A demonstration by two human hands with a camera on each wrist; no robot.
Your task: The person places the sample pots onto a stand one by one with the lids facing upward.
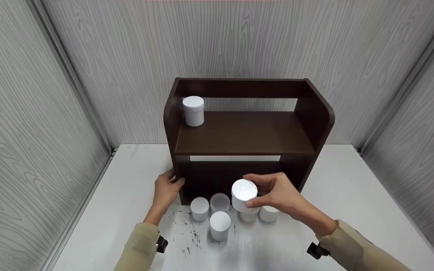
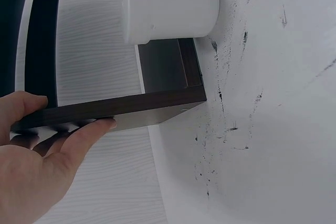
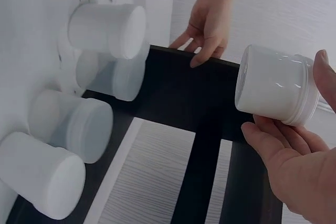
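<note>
My right hand [image 1: 279, 194] pinches a white plastic jar [image 1: 244, 195] between thumb and fingers, raised in front of the lower part of a dark brown wooden shelf [image 1: 245, 131]. The right wrist view shows this held jar [image 3: 275, 82] on its side, its lid end toward the thumb. With my left hand [image 1: 167, 191] I grip the edge of the shelf's left side panel [image 2: 113, 106]. A second white jar [image 1: 193, 111] stands at the left end of the upper shelf board.
Several more jars stand on the white table [image 1: 138, 162] before the shelf, among them a front white jar [image 1: 220, 226] and a translucent jar [image 1: 220, 203]. Dark scuff marks [image 2: 220, 95] streak the tabletop. Wood-patterned grey walls [image 1: 239, 41] enclose the back and sides.
</note>
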